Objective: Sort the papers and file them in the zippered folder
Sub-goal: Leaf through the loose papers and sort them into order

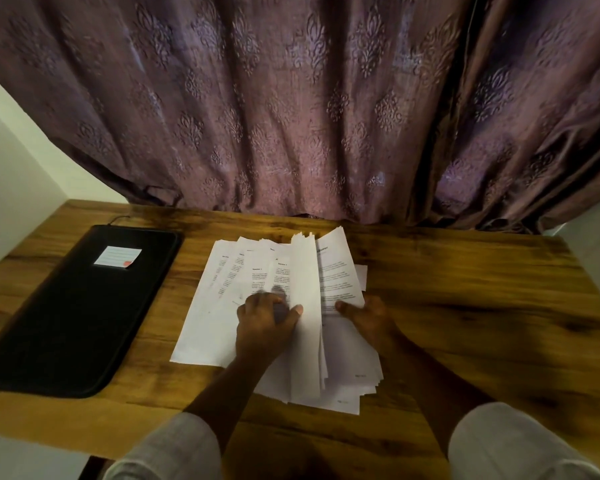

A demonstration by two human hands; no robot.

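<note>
Head view: desk scene, both hands on one pile of papers.
Papers: loose white printed paper sheets (208,323), fanned across mid-table, right of the folder and apart from it; middle bundle lifted on edge, others lying flat.
Left hand: left hand (267,323) with fingers curled, thumb pressed against the lifted bundle, pinching it; fingertips blurred.
Right hand: right hand (369,315) with thumb on top of the right-hand page, fingers hidden under the sheets; gripping that side of the pile.
Folder: flat black rectangular zippered folder (77,323), lying closed at the table's left side, thin pull cord at its far corner.
Label: small white lined card with a red spot (118,257), on the folder's far end.
Table: brown wood-grain tabletop (465,306), under everything.
Backdrop: purple patterned curtain (291,98), hanging down to the table's far edge.
Sleeves: pale rolled sleeves (174,452), on both forearms at the bottom edge.
</note>
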